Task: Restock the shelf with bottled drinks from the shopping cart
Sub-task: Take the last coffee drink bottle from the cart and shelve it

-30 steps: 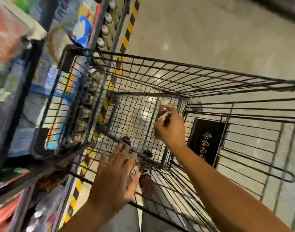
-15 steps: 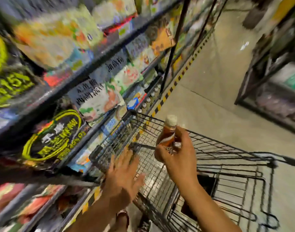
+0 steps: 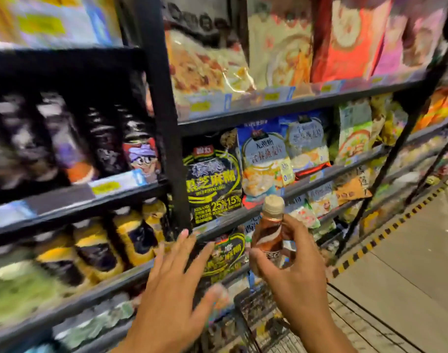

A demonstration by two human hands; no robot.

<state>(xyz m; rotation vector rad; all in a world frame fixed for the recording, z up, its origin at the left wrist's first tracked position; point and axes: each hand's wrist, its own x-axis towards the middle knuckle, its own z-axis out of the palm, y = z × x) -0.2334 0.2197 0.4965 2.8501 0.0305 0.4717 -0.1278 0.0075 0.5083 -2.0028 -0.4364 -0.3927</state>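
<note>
My right hand [image 3: 296, 273] grips a small brown bottled drink [image 3: 268, 233] with a beige cap, held upright in front of the black shelf [image 3: 167, 138]. My left hand [image 3: 174, 289] is spread flat with straight fingers, holding nothing, close to the shelf's upright post. Only the wire rim of the shopping cart [image 3: 246, 314] shows, low in the view, under my hands. The shelf's levels are packed with bags and bottles.
Black and yellow bottles [image 3: 100, 248] fill the lower left shelf level, dark bottles [image 3: 95, 141] the level above. Food bags [image 3: 212, 182] fill the levels to the right. A yellow-black striped line [image 3: 386, 238] marks the floor along the shelf's foot, with an aisle at the right.
The view has swung up from the cart to the shelf. My right hand has lifted the bottle out of the cart and up to shelf height. My left hand rose alongside, fingers still spread.
</note>
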